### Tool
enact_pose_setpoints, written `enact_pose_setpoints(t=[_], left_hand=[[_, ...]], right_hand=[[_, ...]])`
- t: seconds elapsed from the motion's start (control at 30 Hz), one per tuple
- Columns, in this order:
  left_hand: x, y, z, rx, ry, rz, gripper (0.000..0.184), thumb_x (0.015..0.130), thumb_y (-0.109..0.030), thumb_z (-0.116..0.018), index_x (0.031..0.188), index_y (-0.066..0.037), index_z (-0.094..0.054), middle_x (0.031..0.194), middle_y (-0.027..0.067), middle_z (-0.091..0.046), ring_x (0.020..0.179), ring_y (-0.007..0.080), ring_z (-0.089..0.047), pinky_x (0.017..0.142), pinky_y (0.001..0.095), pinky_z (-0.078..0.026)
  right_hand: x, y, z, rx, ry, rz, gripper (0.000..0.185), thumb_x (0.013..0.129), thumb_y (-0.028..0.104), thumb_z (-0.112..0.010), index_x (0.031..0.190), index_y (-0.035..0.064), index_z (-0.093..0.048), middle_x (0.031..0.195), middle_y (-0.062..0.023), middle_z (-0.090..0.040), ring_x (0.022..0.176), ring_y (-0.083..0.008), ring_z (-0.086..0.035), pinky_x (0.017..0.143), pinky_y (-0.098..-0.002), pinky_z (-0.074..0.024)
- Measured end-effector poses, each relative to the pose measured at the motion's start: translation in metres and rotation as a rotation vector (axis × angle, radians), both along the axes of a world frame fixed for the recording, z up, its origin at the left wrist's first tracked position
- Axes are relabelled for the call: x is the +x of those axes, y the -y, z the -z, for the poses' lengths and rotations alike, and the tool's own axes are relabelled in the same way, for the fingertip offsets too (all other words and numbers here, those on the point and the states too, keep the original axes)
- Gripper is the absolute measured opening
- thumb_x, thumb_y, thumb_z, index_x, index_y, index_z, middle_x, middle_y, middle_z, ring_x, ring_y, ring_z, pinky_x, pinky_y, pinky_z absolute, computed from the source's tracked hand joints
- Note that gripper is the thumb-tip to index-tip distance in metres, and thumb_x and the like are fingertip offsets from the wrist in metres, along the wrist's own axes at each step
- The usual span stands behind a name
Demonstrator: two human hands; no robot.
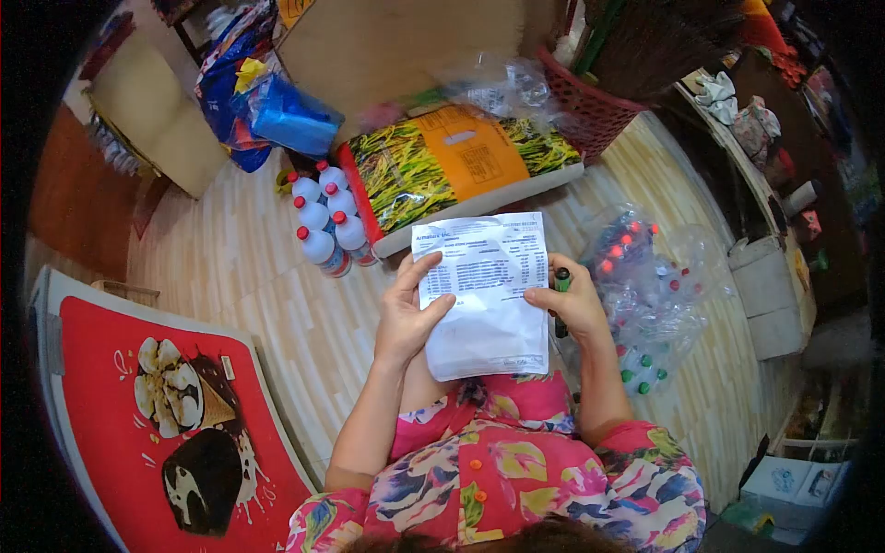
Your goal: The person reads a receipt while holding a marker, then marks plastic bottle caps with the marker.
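Note:
A printed white delivery receipt is held up above my lap, its text facing me. My left hand grips its left edge, with the thumb on the front and a finger lying over the upper left part. At the right edge my right hand pinches the paper with its thumb in front. A dark green marker pen stands upright in that same hand, partly hidden by the fingers. Behind the paper lies a large carton with a green and yellow plant print and an orange band.
White bottles with red caps stand left of the carton. Clear plastic bags of bottles lie on the floor at right. A red ice-cream freezer fills the lower left. A red basket holds a broom behind.

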State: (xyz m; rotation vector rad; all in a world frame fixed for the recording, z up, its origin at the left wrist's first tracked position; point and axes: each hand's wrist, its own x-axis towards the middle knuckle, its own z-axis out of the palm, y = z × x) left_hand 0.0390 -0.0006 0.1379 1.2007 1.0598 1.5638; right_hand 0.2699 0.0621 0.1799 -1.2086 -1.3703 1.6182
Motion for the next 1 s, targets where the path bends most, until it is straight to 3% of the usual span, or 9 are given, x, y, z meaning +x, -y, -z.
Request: enact_pose_setpoints(t=[0.3,0.47,0.57,0.6,0.7,0.77,0.83,0.93,1.0], left_hand=[[0.003,-0.002,0.009,0.012,-0.136,-0.222,0.067,0.068,0.005,-0.065,0.13,0.004,-0.041,0.129,0.0115,-0.041,0.12,0.021,-0.042,0.101,0.031,-0.033],[0.002,-0.001,0.014,0.026,-0.056,-0.24,0.069,0.065,0.005,-0.065,0.13,0.004,-0.042,0.127,0.0121,-0.043,0.118,0.0208,-0.043,0.101,0.0315,-0.033],[0.004,0.0,0.009,0.041,-0.117,-0.25,0.07,0.066,0.006,-0.063,0.132,0.004,-0.039,0.128,0.0125,-0.043,0.118,0.0206,-0.043,0.102,0.0323,-0.033],[0.007,0.001,0.006,0.028,-0.112,-0.25,0.07,0.066,0.007,-0.062,0.132,0.005,-0.038,0.128,0.0125,-0.043,0.118,0.0209,-0.043,0.102,0.0327,-0.032],[0.004,0.002,0.018,0.042,-0.085,-0.246,0.07,0.066,0.008,-0.06,0.132,0.005,-0.037,0.128,0.0129,-0.043,0.119,0.0219,-0.043,0.102,0.0336,-0.032],[0.005,-0.009,0.017,0.068,-0.016,-0.238,0.07,0.066,0.009,-0.06,0.132,0.005,-0.037,0.129,0.0132,-0.043,0.12,0.0225,-0.043,0.102,0.0339,-0.032],[0.01,-0.004,0.014,0.047,0.085,-0.219,0.071,0.065,0.009,-0.059,0.133,0.004,-0.037,0.129,0.0134,-0.043,0.12,0.0231,-0.043,0.102,0.034,-0.032],[0.004,-0.004,0.016,0.04,-0.099,-0.261,0.071,0.065,0.005,-0.063,0.132,0.004,-0.039,0.129,0.013,-0.044,0.121,0.0226,-0.042,0.103,0.0338,-0.031],[0.0,-0.002,0.017,0.053,-0.132,-0.233,0.07,0.065,0.003,-0.065,0.131,0.005,-0.04,0.128,0.0128,-0.045,0.122,0.0222,-0.041,0.103,0.0335,-0.03]], right_hand=[[-0.007,0.003,0.035,0.017,-0.021,-0.085,0.049,0.068,0.005,-0.074,0.113,-0.0024,-0.055,0.098,-0.0075,-0.062,0.085,-0.0141,-0.058,0.078,-0.0262,-0.0473],[-0.005,-0.003,0.056,0.09,0.028,-0.157,0.05,0.069,0.008,-0.074,0.113,-0.0033,-0.054,0.098,-0.0084,-0.062,0.088,-0.0142,-0.057,0.08,-0.0266,-0.046],[-0.004,-0.001,0.05,-0.051,-0.095,-0.163,0.049,0.07,0.009,-0.074,0.113,-0.0037,-0.055,0.098,-0.0081,-0.062,0.088,-0.0141,-0.057,0.08,-0.0265,-0.0456],[-0.002,-0.007,0.07,0.083,0.007,-0.167,0.047,0.07,0.009,-0.073,0.112,-0.0029,-0.056,0.098,-0.0072,-0.062,0.088,-0.0137,-0.057,0.08,-0.026,-0.0456],[-0.002,-0.001,0.066,-0.005,-0.073,-0.16,0.047,0.07,0.011,-0.074,0.112,-0.0003,-0.057,0.098,-0.0058,-0.062,0.089,-0.0137,-0.056,0.081,-0.0269,-0.0448],[-0.002,-0.001,0.059,0.173,-0.025,-0.169,0.045,0.068,0.012,-0.072,0.108,-0.0015,-0.058,0.094,-0.0087,-0.063,0.084,-0.0162,-0.058,0.077,-0.0281,-0.0465],[-0.001,-0.002,0.056,0.128,-0.059,-0.163,0.045,0.07,0.014,-0.073,0.109,-0.0011,-0.059,0.097,-0.0083,-0.063,0.088,-0.0154,-0.057,0.08,-0.0281,-0.0453],[0.002,0.001,0.043,0.117,0.001,-0.136,0.045,0.072,0.016,-0.075,0.111,-0.0004,-0.059,0.1,-0.0079,-0.062,0.093,-0.0149,-0.056,0.084,-0.0285,-0.0435],[0.007,0.004,0.02,-0.093,0.033,-0.011,0.037,0.075,0.01,-0.071,0.108,0.0001,-0.058,0.087,-0.0064,-0.063,0.066,-0.0104,-0.058,0.056,-0.0225,-0.0468]])
